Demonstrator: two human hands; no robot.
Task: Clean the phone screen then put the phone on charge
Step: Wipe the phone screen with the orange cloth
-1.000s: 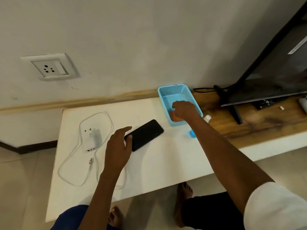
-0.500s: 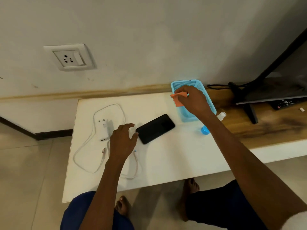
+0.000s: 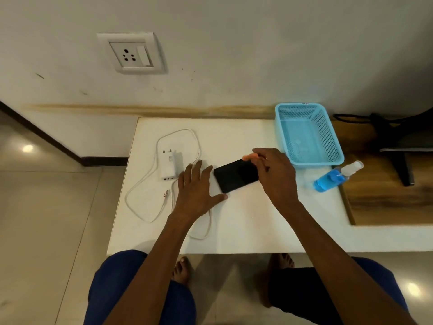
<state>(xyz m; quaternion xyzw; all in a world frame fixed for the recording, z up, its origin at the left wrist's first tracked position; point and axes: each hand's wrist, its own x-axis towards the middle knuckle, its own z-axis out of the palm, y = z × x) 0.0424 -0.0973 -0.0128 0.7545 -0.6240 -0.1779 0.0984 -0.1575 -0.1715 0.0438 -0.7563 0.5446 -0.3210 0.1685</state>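
On the white tabletop (image 3: 246, 226) a black phone (image 3: 234, 175) lies flat with its dark screen up, turned at an angle, about in the middle between the two hands. The left hand (image 3: 195, 191) lies flat on the tabletop just left of the phone, fingers spread and holding nothing; the thumb reaches to the near corner of the phone. The right hand (image 3: 273, 171) is over the right end of the phone and pinches a small orange cloth (image 3: 249, 157) between its fingertips; the cloth is at the far edge of the phone, but I cannot tell if it touches the screen, because the hand hides most of it. Left of the left hand lies a white charger (image 3: 169, 165) with its cable (image 3: 143, 184) in a loose loop around it. Right of the phone stands a blue basket (image 3: 328, 137), and beside it lies a bottle (image 3: 335, 177) with blue liquid. On the wall above is a socket (image 3: 132, 53).
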